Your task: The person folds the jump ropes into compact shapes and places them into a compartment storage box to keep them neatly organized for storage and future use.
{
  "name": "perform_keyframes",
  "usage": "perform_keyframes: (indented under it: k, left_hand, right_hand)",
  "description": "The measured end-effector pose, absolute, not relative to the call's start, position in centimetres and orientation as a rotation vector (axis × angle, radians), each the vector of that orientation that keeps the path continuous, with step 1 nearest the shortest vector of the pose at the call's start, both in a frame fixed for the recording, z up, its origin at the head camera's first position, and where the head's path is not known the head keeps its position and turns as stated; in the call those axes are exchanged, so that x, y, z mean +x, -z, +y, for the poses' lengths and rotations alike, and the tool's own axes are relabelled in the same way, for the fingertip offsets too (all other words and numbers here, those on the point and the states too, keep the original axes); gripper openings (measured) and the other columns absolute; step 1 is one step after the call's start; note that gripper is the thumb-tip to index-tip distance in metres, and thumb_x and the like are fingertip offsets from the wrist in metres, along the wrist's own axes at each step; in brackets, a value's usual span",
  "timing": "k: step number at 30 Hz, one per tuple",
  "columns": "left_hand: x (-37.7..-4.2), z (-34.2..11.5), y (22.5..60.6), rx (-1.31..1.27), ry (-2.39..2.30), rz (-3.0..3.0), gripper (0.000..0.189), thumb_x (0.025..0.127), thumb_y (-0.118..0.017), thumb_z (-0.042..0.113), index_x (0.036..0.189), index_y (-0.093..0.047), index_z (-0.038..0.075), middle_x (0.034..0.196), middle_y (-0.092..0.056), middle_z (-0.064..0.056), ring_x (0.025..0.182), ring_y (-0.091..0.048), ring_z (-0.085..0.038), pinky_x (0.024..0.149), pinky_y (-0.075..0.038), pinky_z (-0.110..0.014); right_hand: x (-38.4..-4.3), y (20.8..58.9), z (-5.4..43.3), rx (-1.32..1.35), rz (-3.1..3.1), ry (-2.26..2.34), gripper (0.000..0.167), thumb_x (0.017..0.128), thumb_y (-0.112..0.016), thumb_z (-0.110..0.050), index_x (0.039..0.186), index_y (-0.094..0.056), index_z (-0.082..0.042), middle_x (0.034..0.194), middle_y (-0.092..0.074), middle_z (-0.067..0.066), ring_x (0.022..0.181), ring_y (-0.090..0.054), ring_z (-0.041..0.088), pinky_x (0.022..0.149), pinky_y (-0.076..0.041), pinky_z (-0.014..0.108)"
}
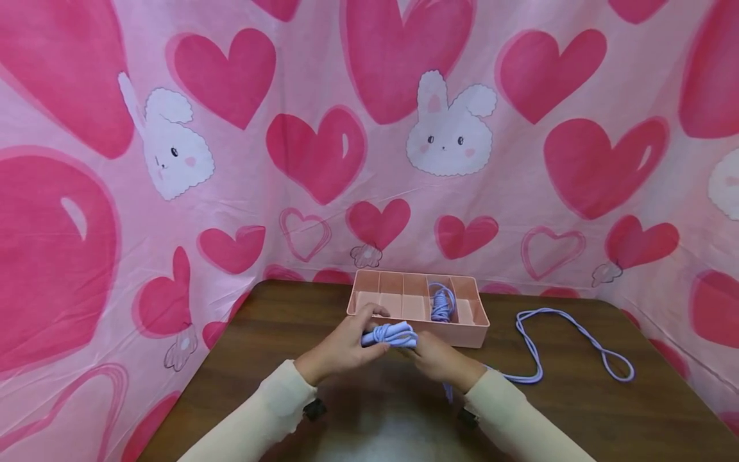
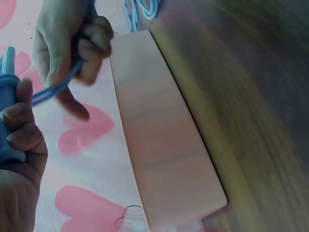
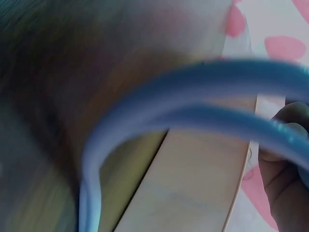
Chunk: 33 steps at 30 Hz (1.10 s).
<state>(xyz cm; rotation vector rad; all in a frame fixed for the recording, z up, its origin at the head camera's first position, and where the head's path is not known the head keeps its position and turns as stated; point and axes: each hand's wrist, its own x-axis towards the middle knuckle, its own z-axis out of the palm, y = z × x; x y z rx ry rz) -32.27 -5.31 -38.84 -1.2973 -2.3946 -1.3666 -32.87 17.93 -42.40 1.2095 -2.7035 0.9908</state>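
Observation:
My left hand [image 1: 346, 346] grips the lavender-blue handles of a jump rope [image 1: 398, 335], with turns of its cord wrapped around their middle. In the left wrist view, one handle [image 2: 7, 96] stands out of the left fist. Beside it, my right hand [image 1: 439, 360] holds the cord [image 2: 55, 90] in curled fingers, and a doubled stretch runs between the two hands. Blurred strands of cord [image 3: 145, 104] cross close in front of the right wrist camera. The rest of the cord [image 1: 534, 359] trails over the table to the right in a loose loop.
Behind the hands stands a pink divided box [image 1: 456, 335]. A second wound blue rope [image 1: 442, 305] lies in one of its right-hand compartments. The dark wooden table [image 1: 265, 333] ends at a pink cloth [image 1: 323, 256] printed with hearts and rabbits.

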Motion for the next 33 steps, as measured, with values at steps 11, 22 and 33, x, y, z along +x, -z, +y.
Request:
perform_keyframes:
  k: [11, 22, 33]
  left_hand:
    - [-32.8, -5.9, 38.8, -1.125, 1.236, -2.446, 0.034, 0.087, -0.075, 0.016, 0.111, -0.052, 0.016, 0.095, -0.063, 0.006, 0.077, -0.058, -0.009, 0.070, -0.053, -0.025]
    - [-33.8, -5.8, 39.9, -1.048, 1.072, -2.593, 0.035, 0.088, -0.073, 0.020, 0.114, -0.052, 0.012, 0.095, -0.061, 0.002, 0.080, -0.058, -0.010, 0.076, -0.052, -0.027]
    - [-33.4, -5.4, 40.4, -1.286, 0.937, -2.701, 0.030, 0.091, -0.070, 0.023, 0.112, -0.049, 0.017, 0.083, -0.055, 0.009, 0.071, -0.054, -0.006, 0.069, -0.049, -0.022]
  right_hand:
    - [-32.0, 42.1, 17.2, 1.281, -2.741, -0.884, 0.022, 0.102, -0.051, -0.031, 0.098, -0.063, -0.013, 0.071, -0.043, -0.014, 0.065, -0.046, 0.004, 0.061, -0.041, 0.022]
    - [-29.4, 39.8, 16.6, 1.371, -2.676, -0.365, 0.020, 0.095, -0.064, -0.027, 0.080, -0.054, -0.019, 0.065, -0.044, -0.016, 0.055, -0.042, 0.002, 0.051, -0.036, 0.020]
    - [-29.6, 36.7, 17.4, 1.356, -2.215, -0.061, 0.025, 0.081, -0.081, -0.018, 0.092, -0.059, -0.012, 0.071, -0.057, -0.005, 0.052, -0.050, 0.008, 0.050, -0.045, 0.021]
